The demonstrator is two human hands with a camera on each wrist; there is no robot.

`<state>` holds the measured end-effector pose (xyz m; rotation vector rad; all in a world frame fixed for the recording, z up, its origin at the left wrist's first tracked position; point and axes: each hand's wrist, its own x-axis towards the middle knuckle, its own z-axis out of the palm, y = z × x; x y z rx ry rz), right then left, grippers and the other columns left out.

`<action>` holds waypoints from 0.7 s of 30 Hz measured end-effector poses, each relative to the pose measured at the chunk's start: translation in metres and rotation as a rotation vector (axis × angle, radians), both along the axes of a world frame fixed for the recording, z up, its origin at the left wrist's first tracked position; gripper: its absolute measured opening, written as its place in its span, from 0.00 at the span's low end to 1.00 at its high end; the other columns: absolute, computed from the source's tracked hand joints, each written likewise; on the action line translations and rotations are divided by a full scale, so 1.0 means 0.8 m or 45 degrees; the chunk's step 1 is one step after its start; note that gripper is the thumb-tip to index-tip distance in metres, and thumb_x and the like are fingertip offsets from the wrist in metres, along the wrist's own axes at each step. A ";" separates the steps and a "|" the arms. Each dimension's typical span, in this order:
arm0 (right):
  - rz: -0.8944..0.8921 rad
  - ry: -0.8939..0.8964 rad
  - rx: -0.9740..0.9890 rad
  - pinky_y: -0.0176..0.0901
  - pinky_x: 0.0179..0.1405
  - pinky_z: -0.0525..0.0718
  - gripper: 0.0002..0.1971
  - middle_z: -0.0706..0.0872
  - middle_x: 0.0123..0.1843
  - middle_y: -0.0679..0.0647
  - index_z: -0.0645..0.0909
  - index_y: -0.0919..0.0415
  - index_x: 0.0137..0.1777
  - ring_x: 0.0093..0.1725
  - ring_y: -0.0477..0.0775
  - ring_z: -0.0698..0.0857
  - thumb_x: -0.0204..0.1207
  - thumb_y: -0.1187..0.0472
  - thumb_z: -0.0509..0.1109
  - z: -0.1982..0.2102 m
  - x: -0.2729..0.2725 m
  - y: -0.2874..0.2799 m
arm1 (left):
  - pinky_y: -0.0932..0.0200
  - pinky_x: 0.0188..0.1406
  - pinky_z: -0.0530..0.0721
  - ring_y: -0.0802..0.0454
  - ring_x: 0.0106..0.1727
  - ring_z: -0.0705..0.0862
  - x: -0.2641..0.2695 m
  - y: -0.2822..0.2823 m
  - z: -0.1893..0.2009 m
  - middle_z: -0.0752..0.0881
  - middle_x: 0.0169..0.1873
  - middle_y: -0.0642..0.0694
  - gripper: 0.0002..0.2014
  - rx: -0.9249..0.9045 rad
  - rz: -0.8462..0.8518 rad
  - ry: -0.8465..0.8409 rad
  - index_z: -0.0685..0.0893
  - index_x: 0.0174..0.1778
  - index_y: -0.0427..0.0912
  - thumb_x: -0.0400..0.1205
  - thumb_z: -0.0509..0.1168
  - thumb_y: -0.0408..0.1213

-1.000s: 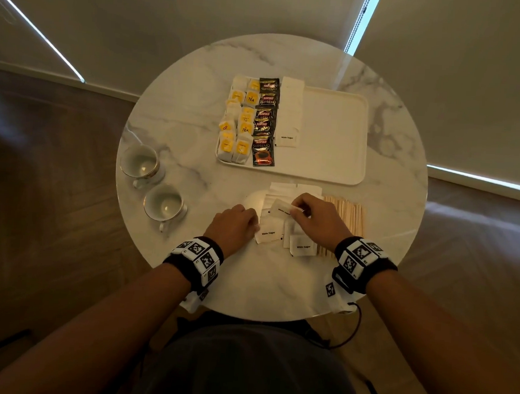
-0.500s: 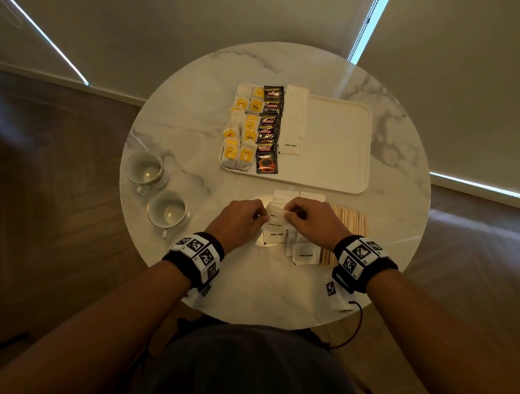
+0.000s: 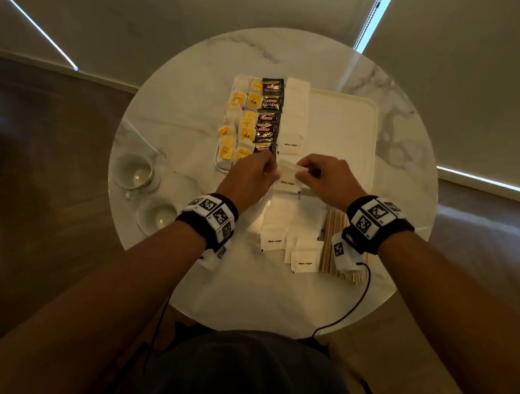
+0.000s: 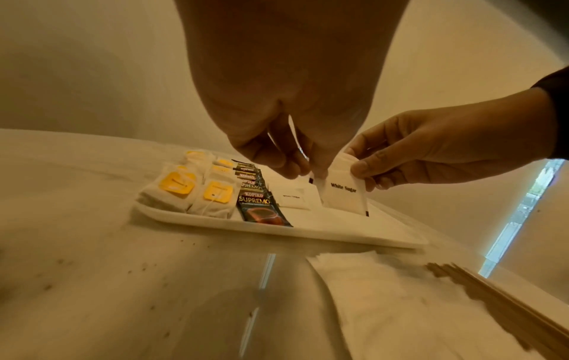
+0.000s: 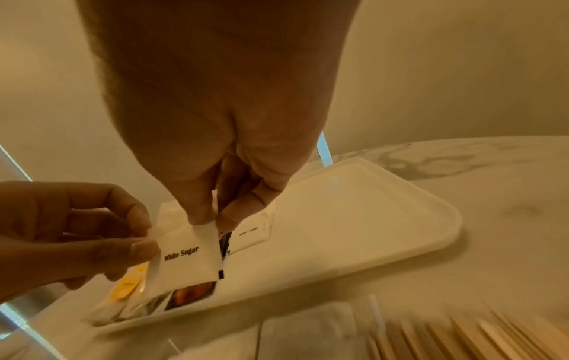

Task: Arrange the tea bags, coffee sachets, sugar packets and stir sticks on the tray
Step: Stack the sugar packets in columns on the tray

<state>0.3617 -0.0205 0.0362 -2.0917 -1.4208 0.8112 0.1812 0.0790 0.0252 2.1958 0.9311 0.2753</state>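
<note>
The fingers point(image 5: 203, 214) of the right hand point(image 3: 324, 178) are pinched on the top edge of a white sugar packet point(image 3: 289, 177), thumb on one face and fingertips on the other. The left hand point(image 3: 251, 177) pinches the same packet at its opposite corner, so both hands hold it upright just above the near edge of the tray point(image 3: 343, 135), in line with the sugar column.

On the tray, that column of sugar packets point(image 3: 293, 116) runs front to back; they overlap, and only the nearest shows its "White Sugar" print, so their count cannot be told. Just left of it lies a column of black Kopiko Supremo coffee sachets point(image 3: 269, 117), about five visible, the nearest partly hidden by the left hand. Left again are two columns of tea bags point(image 3: 239, 124) with yellow tags, roughly ten in all. The right half of the tray is bare.

On the round marble table point(image 3: 172, 117), near the person, loose sugar packets point(image 3: 290, 236) lie in an overlapping heap, two with print showing. A bundle of wooden stir sticks point(image 3: 331, 241) lies touching them on the right, too many to count. Two white cups point(image 3: 134, 171) stand at the left edge.
</note>
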 end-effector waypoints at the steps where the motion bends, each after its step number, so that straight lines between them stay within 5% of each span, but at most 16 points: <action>1: -0.014 -0.029 -0.004 0.26 0.43 0.77 0.09 0.88 0.47 0.48 0.86 0.54 0.57 0.45 0.46 0.85 0.79 0.55 0.71 -0.004 0.009 0.010 | 0.60 0.43 0.80 0.54 0.42 0.81 0.008 0.008 -0.003 0.83 0.42 0.51 0.07 0.005 0.013 0.008 0.79 0.48 0.45 0.80 0.70 0.40; 5: -0.056 -0.107 -0.052 0.20 0.40 0.68 0.08 0.88 0.47 0.49 0.86 0.54 0.55 0.46 0.48 0.83 0.79 0.55 0.71 -0.021 0.040 0.044 | 0.74 0.35 0.71 0.65 0.34 0.75 0.034 0.035 -0.023 0.79 0.40 0.52 0.05 0.027 0.026 0.097 0.79 0.46 0.42 0.79 0.69 0.31; 7: -0.055 -0.102 -0.084 0.26 0.42 0.70 0.09 0.88 0.47 0.51 0.86 0.54 0.56 0.46 0.49 0.83 0.79 0.56 0.71 -0.030 0.048 0.056 | 0.75 0.35 0.69 0.62 0.36 0.77 0.043 0.043 -0.033 0.79 0.42 0.49 0.06 0.034 -0.007 0.158 0.78 0.46 0.41 0.79 0.68 0.29; 11: -0.026 -0.108 -0.129 0.35 0.49 0.71 0.10 0.88 0.50 0.52 0.86 0.56 0.59 0.47 0.48 0.81 0.80 0.57 0.70 -0.047 0.052 0.076 | 0.48 0.47 0.83 0.41 0.48 0.83 0.046 0.049 -0.053 0.84 0.48 0.41 0.06 0.068 -0.061 0.273 0.80 0.49 0.40 0.78 0.67 0.29; 18: -0.093 -0.062 -0.073 0.33 0.53 0.75 0.12 0.87 0.49 0.54 0.84 0.59 0.60 0.48 0.49 0.83 0.77 0.60 0.72 -0.069 0.052 0.086 | 0.52 0.47 0.80 0.43 0.49 0.82 0.048 0.056 -0.059 0.83 0.49 0.41 0.08 0.098 -0.156 0.170 0.83 0.50 0.38 0.77 0.66 0.27; 21: -0.175 -0.003 -0.027 0.39 0.50 0.82 0.11 0.85 0.44 0.52 0.83 0.59 0.56 0.43 0.51 0.83 0.74 0.63 0.74 -0.073 0.050 0.087 | 0.52 0.51 0.80 0.44 0.52 0.81 0.059 0.056 -0.062 0.80 0.54 0.41 0.13 0.109 -0.182 0.157 0.84 0.57 0.39 0.76 0.70 0.30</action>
